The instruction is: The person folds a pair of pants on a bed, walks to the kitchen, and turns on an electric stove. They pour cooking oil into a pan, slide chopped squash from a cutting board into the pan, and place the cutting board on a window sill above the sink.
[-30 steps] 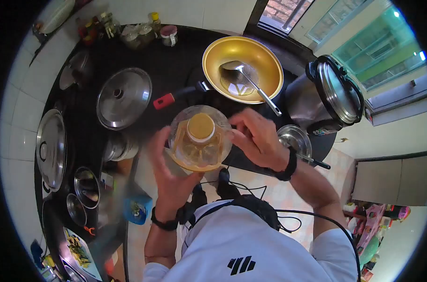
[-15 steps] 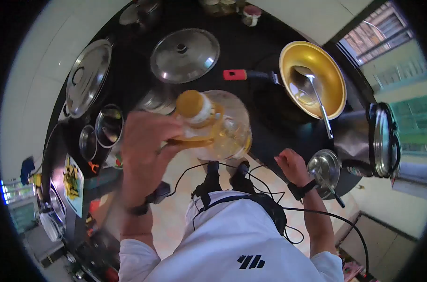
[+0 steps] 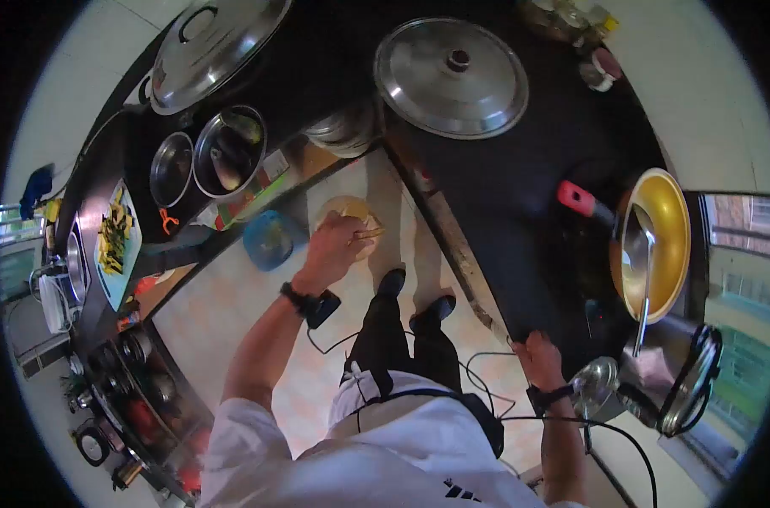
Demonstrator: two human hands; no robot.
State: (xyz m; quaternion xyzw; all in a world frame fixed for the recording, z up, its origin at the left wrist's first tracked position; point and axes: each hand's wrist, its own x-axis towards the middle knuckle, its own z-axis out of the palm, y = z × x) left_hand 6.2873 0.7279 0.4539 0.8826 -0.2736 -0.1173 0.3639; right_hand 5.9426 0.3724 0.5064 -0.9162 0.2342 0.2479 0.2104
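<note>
My left hand [image 3: 330,251] is closed on the handle of the oil bottle [image 3: 351,208], low over the floor beside a blue bag [image 3: 268,240]. The hand covers much of the bottle. My right hand [image 3: 539,360] rests at the edge of the dark counter [image 3: 520,212] with its fingers curled; whether it grips anything is hidden. Farther right, a golden wok [image 3: 675,245] with a red-tipped handle holds a metal ladle [image 3: 648,279].
A steel lid [image 3: 451,78] lies on the counter. To the left are a large lidded pan [image 3: 220,51], two bowls [image 3: 230,152] and a plate of cut vegetables [image 3: 116,243]. A strainer [image 3: 595,385] and a steel pot [image 3: 686,381] stand right. Cables [image 3: 487,372] trail near my feet.
The view has turned left. My left hand has carried the bottle from above the counter down toward the floor. My right hand has left the bottle and moved to the counter edge.
</note>
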